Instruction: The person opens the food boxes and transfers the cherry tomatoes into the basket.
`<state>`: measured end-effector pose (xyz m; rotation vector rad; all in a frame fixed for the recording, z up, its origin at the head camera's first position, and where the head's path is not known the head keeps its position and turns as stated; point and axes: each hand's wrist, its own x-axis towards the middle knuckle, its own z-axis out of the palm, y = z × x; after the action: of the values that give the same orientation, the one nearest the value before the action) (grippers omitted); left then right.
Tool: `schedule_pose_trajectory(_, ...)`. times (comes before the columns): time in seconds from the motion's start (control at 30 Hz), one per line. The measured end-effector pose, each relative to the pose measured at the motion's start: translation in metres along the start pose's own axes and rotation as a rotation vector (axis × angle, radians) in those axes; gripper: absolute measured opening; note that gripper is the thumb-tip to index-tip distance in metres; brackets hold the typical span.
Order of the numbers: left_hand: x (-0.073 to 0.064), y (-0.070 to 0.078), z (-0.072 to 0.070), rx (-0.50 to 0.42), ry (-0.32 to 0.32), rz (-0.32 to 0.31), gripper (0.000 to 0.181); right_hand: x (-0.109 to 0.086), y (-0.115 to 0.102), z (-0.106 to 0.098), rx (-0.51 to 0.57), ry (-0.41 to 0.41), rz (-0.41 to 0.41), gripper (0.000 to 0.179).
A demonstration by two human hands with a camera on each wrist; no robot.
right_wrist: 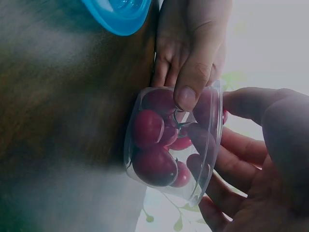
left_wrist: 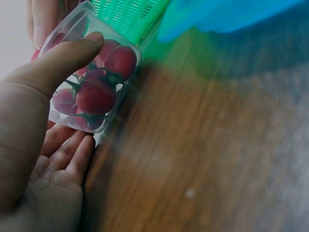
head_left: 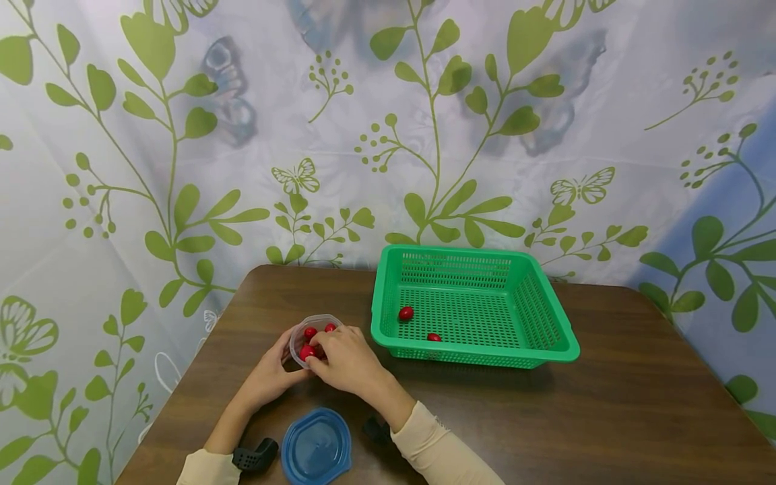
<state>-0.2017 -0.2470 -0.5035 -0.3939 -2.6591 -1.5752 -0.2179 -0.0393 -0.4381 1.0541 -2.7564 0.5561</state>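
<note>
A clear plastic tub (head_left: 292, 342) of red cherry tomatoes (left_wrist: 95, 96) stands on the table at left of centre, some with green stems. My left hand (head_left: 271, 378) holds the tub from its left side, thumb (left_wrist: 72, 55) against the wall. My right hand (head_left: 347, 357) is over the tub's mouth, with several fingers (right_wrist: 200, 137) inside past the rim. Its thumb and forefinger pinch a cherry tomato (head_left: 308, 351) at the rim, partly hidden by the hand.
A green perforated basket (head_left: 473, 351) stands right of the hands, with two cherry tomatoes (head_left: 406, 313) in it. A blue lid (head_left: 316, 446) lies near the front, between the forearms. Behind the brown wooden table (head_left: 606, 417) hangs a leaf-patterned curtain (head_left: 339, 168).
</note>
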Motion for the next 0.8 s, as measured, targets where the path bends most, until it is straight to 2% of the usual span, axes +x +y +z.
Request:
schedule_pose_trajectory(0.37,0.001,-0.001,0.000,-0.005,-0.008,0.004,0.088,0.001,0.001,-0.006,0.022,0.106,-0.087,0.018)
schedule_pose_trajectory(0.8,-0.001,0.001,0.000,-0.013,-0.008,-0.006,0.089,-0.004,-0.007,-0.028,0.085,0.130,-0.048,0.026)
